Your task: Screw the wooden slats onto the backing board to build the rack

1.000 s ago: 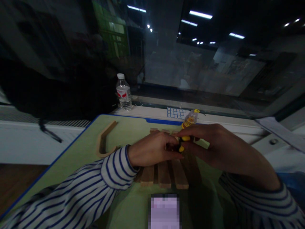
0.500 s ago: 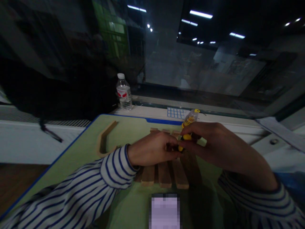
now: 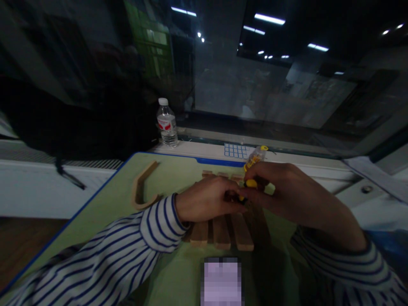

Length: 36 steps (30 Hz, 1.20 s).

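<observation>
A small yellow-and-black tool point(image 3: 251, 183), perhaps a stubby screwdriver, is pinched between the thumb and fingers of my right hand point(image 3: 283, 191). My left hand point(image 3: 212, 197) has its fingers closed right beside the tool's lower end; whatever they grip is hidden. Both hands are over a set of parallel wooden slats point(image 3: 221, 233), whose near ends stick out below my left hand. The slats' middle is covered by my hands. Left of them lies a bent wooden piece point(image 3: 139, 189), shaped like a hook, near my left sleeve.
The green tabletop point(image 3: 105, 212) has a blue edge. On the white sill behind stand a water bottle point(image 3: 167, 125) and a clear container with yellow bits point(image 3: 254, 158), beside a blue-gridded sheet point(image 3: 236, 150). A pixelated phone-like object point(image 3: 222, 282) lies at the front.
The view has shifted very slightly. Both hands stay together over the slats; less of the tool's lower yellow part shows between the fingers now.
</observation>
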Motion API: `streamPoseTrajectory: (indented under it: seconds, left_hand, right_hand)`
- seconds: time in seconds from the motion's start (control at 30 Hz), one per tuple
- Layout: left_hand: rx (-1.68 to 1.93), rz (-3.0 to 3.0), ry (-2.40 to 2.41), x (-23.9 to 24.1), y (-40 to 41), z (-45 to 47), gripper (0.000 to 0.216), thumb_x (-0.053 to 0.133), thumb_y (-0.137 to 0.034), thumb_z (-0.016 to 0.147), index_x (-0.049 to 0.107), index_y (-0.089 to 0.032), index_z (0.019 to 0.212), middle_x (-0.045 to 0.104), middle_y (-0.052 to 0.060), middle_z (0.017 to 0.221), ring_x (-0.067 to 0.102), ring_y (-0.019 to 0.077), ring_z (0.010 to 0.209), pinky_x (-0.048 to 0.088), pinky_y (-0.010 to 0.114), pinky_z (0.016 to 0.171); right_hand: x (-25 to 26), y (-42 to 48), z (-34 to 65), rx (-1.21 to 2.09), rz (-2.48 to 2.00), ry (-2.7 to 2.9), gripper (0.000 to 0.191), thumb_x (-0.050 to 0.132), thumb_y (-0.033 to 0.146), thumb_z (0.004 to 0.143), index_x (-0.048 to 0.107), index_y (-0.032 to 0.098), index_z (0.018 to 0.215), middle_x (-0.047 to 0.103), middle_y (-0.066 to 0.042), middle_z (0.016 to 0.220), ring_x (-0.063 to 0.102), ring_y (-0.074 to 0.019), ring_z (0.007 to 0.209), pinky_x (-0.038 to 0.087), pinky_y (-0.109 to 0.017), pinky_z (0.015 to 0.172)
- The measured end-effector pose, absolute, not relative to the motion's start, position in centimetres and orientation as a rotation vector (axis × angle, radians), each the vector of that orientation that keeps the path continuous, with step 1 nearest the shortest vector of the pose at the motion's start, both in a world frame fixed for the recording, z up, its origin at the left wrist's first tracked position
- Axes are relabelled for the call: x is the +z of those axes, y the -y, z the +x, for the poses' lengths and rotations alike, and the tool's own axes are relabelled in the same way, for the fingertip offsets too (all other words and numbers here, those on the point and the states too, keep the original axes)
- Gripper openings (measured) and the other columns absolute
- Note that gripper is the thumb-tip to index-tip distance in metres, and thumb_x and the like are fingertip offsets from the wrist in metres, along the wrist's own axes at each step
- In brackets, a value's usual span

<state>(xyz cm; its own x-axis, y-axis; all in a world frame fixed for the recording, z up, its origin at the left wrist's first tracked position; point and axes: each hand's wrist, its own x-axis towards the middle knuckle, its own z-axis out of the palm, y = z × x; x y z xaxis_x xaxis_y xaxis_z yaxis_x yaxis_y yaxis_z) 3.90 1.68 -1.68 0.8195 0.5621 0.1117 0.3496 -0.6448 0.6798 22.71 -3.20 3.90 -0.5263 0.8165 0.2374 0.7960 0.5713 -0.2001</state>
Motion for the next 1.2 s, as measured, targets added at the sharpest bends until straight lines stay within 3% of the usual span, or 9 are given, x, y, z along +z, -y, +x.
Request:
streamPoseTrajectory:
  seconds: [0.1,0.27,0.5,0.87,1.2]
  left_hand:
    - [0.403,2.351,-0.69,-1.77,-1.73,3.96,0.019,0.061,-0.034,0.084,0.067,-0.016,0.087,0.066,-0.001,0.077,0.058,0.0123,0.068,0.037,0.02,0.058]
    - [0.4,2.395,-0.693,-1.87,-1.9,3.96,0.024,0.06,-0.038,0.085,0.067,-0.015,0.083,0.064,-0.001,0.072,0.056,0.0117,0.064,0.036,0.021,0.058]
    - [0.417,2.447,-0.71,-1.83,-1.91,3.92,0.018,0.063,-0.033,0.084,0.067,-0.015,0.083,0.065,0.0,0.076,0.058,0.0125,0.068,0.039,0.022,0.062]
    - [0.525,2.459,-0.765,-2.07,-1.71,3.91,0.019,0.064,-0.035,0.083,0.067,-0.016,0.085,0.067,0.0,0.074,0.059,0.0122,0.066,0.038,0.022,0.06]
    - [0.364,2.439,-0.695,-1.97,-1.99,3.63,0.021,0.057,-0.03,0.087,0.071,-0.015,0.094,0.067,0.0,0.071,0.056,0.0102,0.061,0.038,0.021,0.059]
  right_hand:
    - [3.95,3.14,22.87,0.107,-1.305,2.5,0.026,0.053,0.045,0.088,0.061,0.02,0.088,0.064,0.0,0.077,0.058,-0.0135,0.067,0.04,-0.027,0.061]
    - [4.3,3.32,23.25,0.177,-1.158,2.539,0.027,0.061,0.029,0.085,0.058,0.023,0.111,0.067,0.001,0.1,0.061,-0.0129,0.087,0.043,-0.025,0.075]
    - [4.6,3.65,23.5,0.227,-1.073,2.569,0.015,0.056,0.016,0.085,0.063,0.022,0.097,0.069,-0.001,0.097,0.062,-0.0138,0.087,0.045,-0.026,0.077]
    - [4.27,3.42,23.41,0.205,-1.109,2.547,0.019,0.053,0.017,0.087,0.065,0.02,0.101,0.07,-0.005,0.103,0.063,-0.0174,0.091,0.045,-0.031,0.077]
    - [4.24,3.56,23.15,0.128,-1.176,2.546,0.019,0.055,0.025,0.088,0.065,0.017,0.102,0.07,-0.005,0.096,0.064,-0.0169,0.082,0.044,-0.029,0.071]
